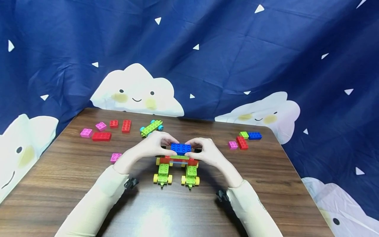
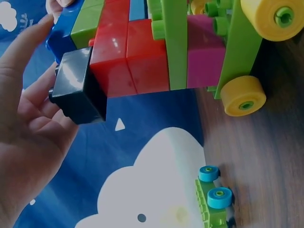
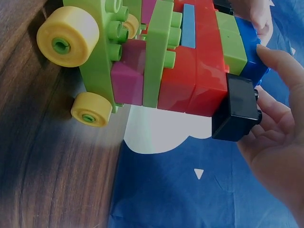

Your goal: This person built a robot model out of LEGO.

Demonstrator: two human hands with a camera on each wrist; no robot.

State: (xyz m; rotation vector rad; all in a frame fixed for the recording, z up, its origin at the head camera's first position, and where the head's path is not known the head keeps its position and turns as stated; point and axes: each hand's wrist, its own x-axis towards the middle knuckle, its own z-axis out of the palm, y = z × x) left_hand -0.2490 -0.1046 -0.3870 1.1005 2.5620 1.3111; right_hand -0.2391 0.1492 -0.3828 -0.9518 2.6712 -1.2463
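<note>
A blue brick [image 1: 181,148] lies on top of a built block vehicle, pinched at its left end by my left hand [image 1: 158,144] and at its right end by my right hand [image 1: 205,150]. Below it, the wrist views show green bricks [image 2: 87,23], red bricks [image 2: 147,61] and a black brick [image 3: 236,108] at each outer side. Lower down come a magenta brick [image 3: 128,73] and green wheeled bases [image 1: 163,172] with yellow wheels [image 2: 243,95]. In the head view my hands hide part of the upper build.
Pink and red bricks [image 1: 101,136] lie at the table's left, with another pink brick [image 1: 115,157] beside my left forearm. Behind my left hand stands a green base with blue wheels [image 1: 151,128]. Pink, red, green and blue bricks [image 1: 255,135] lie at right.
</note>
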